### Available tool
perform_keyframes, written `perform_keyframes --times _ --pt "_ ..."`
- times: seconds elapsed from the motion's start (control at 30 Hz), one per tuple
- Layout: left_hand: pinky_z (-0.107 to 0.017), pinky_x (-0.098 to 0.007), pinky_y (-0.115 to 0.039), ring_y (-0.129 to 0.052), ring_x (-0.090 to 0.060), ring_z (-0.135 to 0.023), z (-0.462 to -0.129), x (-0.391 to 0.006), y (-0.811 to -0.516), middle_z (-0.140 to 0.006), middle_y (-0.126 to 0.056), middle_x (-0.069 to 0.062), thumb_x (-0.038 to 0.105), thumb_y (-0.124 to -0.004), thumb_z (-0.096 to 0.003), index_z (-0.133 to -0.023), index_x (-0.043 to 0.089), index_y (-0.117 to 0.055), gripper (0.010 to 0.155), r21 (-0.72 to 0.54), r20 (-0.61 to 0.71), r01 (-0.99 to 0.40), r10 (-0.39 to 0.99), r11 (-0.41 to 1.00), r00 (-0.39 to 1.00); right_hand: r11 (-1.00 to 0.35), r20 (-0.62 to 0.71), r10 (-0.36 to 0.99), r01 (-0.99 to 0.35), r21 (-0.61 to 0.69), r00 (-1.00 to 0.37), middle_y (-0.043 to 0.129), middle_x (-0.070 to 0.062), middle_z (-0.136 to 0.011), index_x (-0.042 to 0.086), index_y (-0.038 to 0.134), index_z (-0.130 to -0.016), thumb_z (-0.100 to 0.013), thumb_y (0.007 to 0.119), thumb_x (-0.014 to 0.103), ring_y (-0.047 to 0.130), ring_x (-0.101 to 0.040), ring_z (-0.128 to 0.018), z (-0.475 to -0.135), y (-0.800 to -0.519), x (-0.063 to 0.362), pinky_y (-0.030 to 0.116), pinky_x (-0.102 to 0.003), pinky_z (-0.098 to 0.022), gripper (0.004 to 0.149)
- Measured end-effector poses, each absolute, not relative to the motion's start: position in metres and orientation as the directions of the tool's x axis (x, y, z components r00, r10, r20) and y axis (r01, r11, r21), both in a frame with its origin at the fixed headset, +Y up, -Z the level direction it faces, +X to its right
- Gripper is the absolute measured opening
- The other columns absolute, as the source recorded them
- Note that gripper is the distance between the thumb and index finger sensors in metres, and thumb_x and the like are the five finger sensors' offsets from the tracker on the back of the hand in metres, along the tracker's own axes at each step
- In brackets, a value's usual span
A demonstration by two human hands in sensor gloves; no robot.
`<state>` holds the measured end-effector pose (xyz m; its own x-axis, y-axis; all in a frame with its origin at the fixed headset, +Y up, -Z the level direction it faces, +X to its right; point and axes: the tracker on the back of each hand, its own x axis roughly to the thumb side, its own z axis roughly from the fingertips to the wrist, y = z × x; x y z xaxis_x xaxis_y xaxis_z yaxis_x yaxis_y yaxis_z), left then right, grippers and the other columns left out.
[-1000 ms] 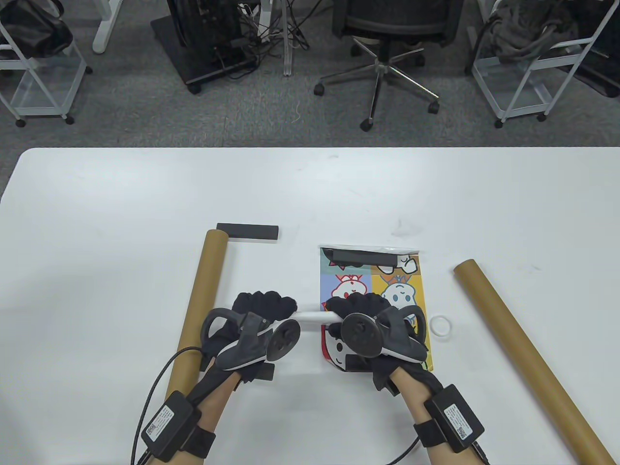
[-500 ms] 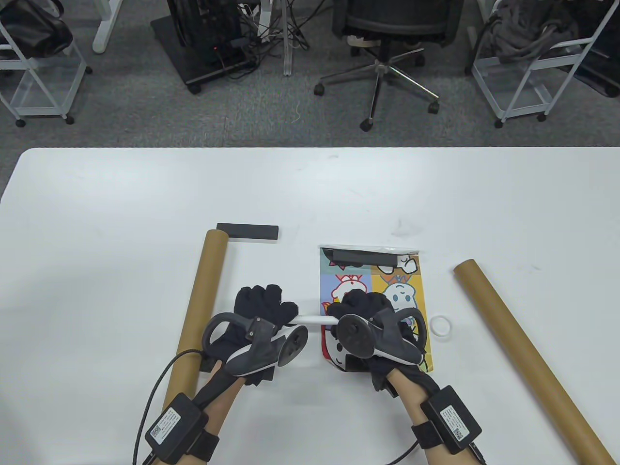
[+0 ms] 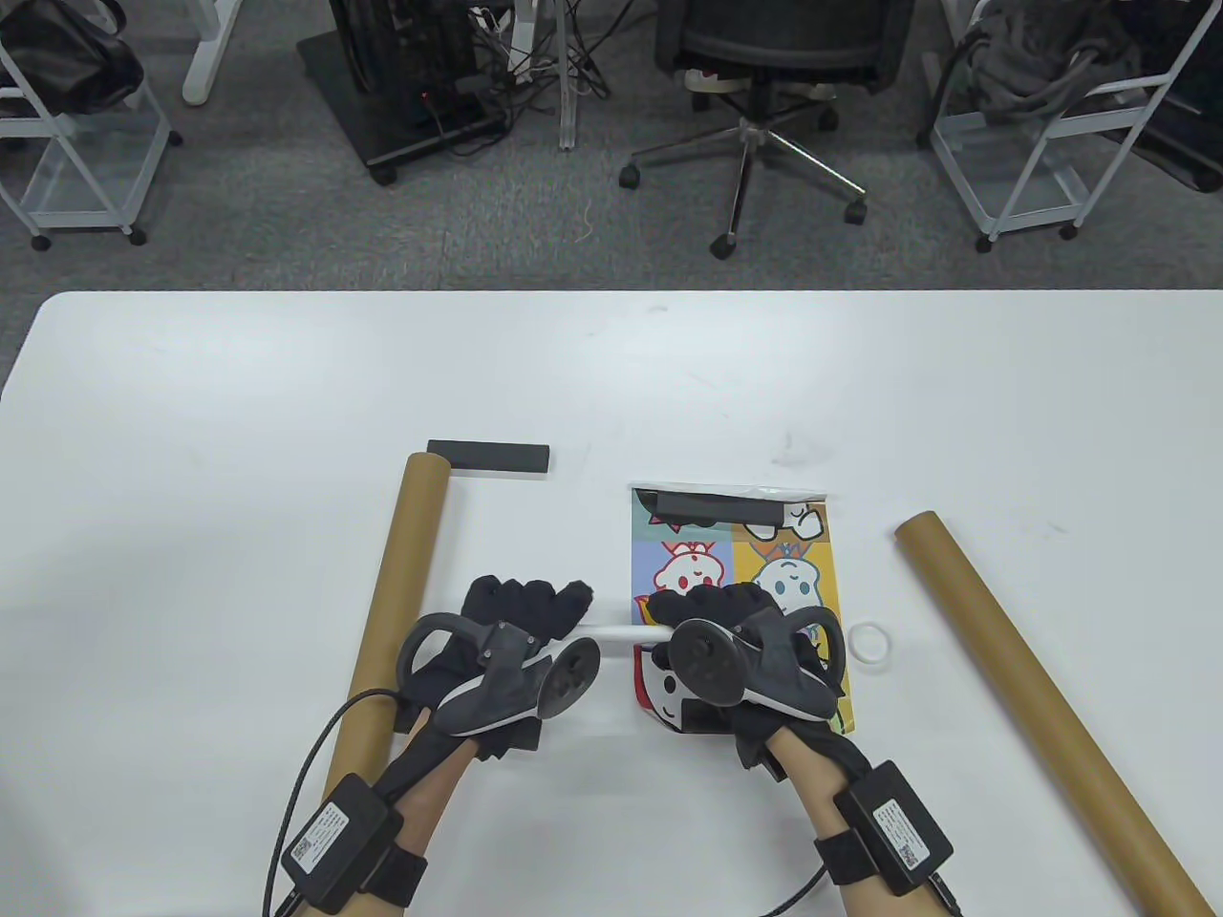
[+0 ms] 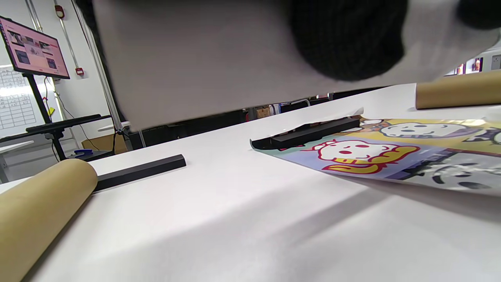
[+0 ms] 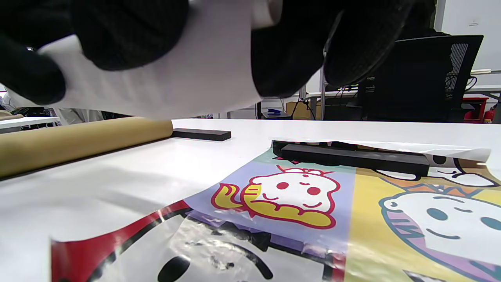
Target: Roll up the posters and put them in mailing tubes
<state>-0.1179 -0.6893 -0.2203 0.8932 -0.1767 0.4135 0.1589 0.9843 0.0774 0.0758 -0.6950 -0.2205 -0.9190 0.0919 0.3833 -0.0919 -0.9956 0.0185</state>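
A white rolled poster (image 3: 619, 630) lies level just above the table between my hands. My left hand (image 3: 531, 607) grips its left end and my right hand (image 3: 718, 607) grips its right end. The roll fills the top of the left wrist view (image 4: 195, 58) and of the right wrist view (image 5: 176, 86), with gloved fingers (image 5: 129, 35) wrapped over it. A brown mailing tube (image 3: 394, 592) lies left of my left hand. A second brown tube (image 3: 1032, 697) lies at the right. A flat cartoon poster (image 3: 736, 564) lies under my right hand.
A black bar (image 3: 717, 506) weighs down the flat poster's far edge, and another bar (image 3: 697, 718) sits at its near edge. A loose black bar (image 3: 487, 456) lies by the left tube's far end. A white ring cap (image 3: 871, 643) lies right of the poster.
The left hand's fingers spread and then closed again over the roll. The right hand shifted its fingers slightly. The roll has stayed in about the same place.
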Motion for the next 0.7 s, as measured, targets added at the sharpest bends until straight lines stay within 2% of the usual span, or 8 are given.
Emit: perform_keyframes --times 0.1,0.2,0.23,0.27,0.3,0.4,0.6,0.7 --pt "-0.077 -0.051 -0.075 -0.102 -0.017 -0.069 -0.2206 -0.1178 -0.6897 -0.079 -0.095 0.011 0.051 -0.074 -0.0466 -0.108 0.032 -0.068 0.064 0.076 0.415 0.154 -0.172 0.985 0.893 -0.997 0.384 0.083 -0.079 0.026 -0.920 0.092 0.001 -0.073 0.019 0.073 -0.094 -0.042 0.072 0.043 0.096 -0.029 -0.059 -0.2207 -0.6954 0.0760 0.071 -0.063 -0.065 0.057" --pt "-0.077 -0.052 -0.074 -0.100 -0.018 -0.069 -0.2204 -0.1171 -0.6904 -0.080 -0.094 0.009 0.049 -0.069 -0.0488 -0.102 0.036 -0.073 0.055 0.077 0.420 0.154 -0.172 0.985 0.891 -0.996 0.388 0.089 -0.070 0.061 -0.917 0.088 -0.004 -0.078 0.017 0.069 -0.097 -0.046 0.066 0.040 0.093 -0.032 -0.062 -0.2213 -0.6976 0.0755 0.068 -0.066 -0.065 0.056" --pt "-0.077 -0.052 -0.074 -0.099 -0.018 -0.068 -0.2206 -0.1169 -0.6908 -0.080 -0.092 0.009 0.049 -0.067 -0.0496 -0.100 0.037 -0.072 0.052 0.074 0.421 0.157 -0.174 0.985 0.890 -0.993 0.388 0.104 -0.076 0.086 -0.916 0.084 -0.004 -0.076 0.017 0.066 -0.098 -0.049 0.062 0.041 0.089 -0.032 -0.057 -0.2216 -0.6977 0.0761 0.067 -0.067 -0.065 0.055" --pt "-0.077 -0.052 -0.074 -0.098 -0.017 -0.066 -0.2208 -0.1174 -0.6899 -0.079 -0.091 0.010 0.049 -0.065 -0.0496 -0.100 0.039 -0.071 0.051 0.067 0.424 0.142 -0.157 0.988 0.892 -0.978 0.364 0.175 -0.119 0.171 -0.915 0.080 -0.007 -0.076 0.014 0.062 -0.099 -0.050 0.063 0.043 0.085 -0.032 -0.056 -0.2230 -0.6973 0.0769 0.065 -0.069 -0.065 0.056" --pt "-0.076 -0.052 -0.074 -0.097 -0.018 -0.063 -0.2208 -0.1170 -0.6883 -0.077 -0.092 0.010 0.048 -0.065 -0.0495 -0.098 0.039 -0.072 0.050 0.050 0.423 0.105 -0.116 0.993 0.899 -0.978 0.353 0.165 -0.107 0.179 -0.921 0.077 -0.008 -0.078 0.014 0.060 -0.099 -0.048 0.068 0.045 0.083 -0.034 -0.057 -0.2227 -0.6975 0.0765 0.062 -0.071 -0.066 0.060" --pt "-0.075 -0.051 -0.075 -0.097 -0.018 -0.060 -0.2186 -0.1148 -0.6852 -0.075 -0.093 0.009 0.049 -0.068 -0.0492 -0.096 0.038 -0.075 0.048 0.073 0.421 0.114 -0.134 0.991 0.897 -0.996 0.365 0.083 -0.069 0.051 -0.927 0.083 -0.001 -0.069 0.022 0.068 -0.091 -0.047 0.070 0.041 0.088 -0.027 -0.050 -0.2233 -0.6969 0.0774 0.071 -0.065 -0.063 0.048" --pt "-0.076 -0.051 -0.076 -0.097 -0.017 -0.064 -0.2176 -0.1145 -0.6850 -0.076 -0.093 0.010 0.050 -0.071 -0.0483 -0.092 0.039 -0.078 0.046 0.103 0.419 0.134 -0.165 0.986 0.893 -0.996 0.366 0.090 -0.083 0.034 -0.926 0.086 -0.002 -0.068 0.021 0.073 -0.088 -0.047 0.070 0.041 0.090 -0.029 -0.050 -0.2205 -0.6976 0.0764 0.070 -0.065 -0.063 0.045" --pt "-0.077 -0.052 -0.074 -0.095 -0.019 -0.073 -0.2169 -0.1144 -0.6852 -0.084 -0.089 0.009 0.051 -0.071 -0.0482 -0.092 0.038 -0.080 0.047 0.122 0.418 0.143 -0.182 0.982 0.890 -0.997 0.366 0.081 -0.078 0.023 -0.927 0.086 -0.003 -0.072 0.021 0.074 -0.088 -0.047 0.070 0.040 0.090 -0.031 -0.055 -0.2203 -0.6983 0.0752 0.069 -0.066 -0.064 0.046"
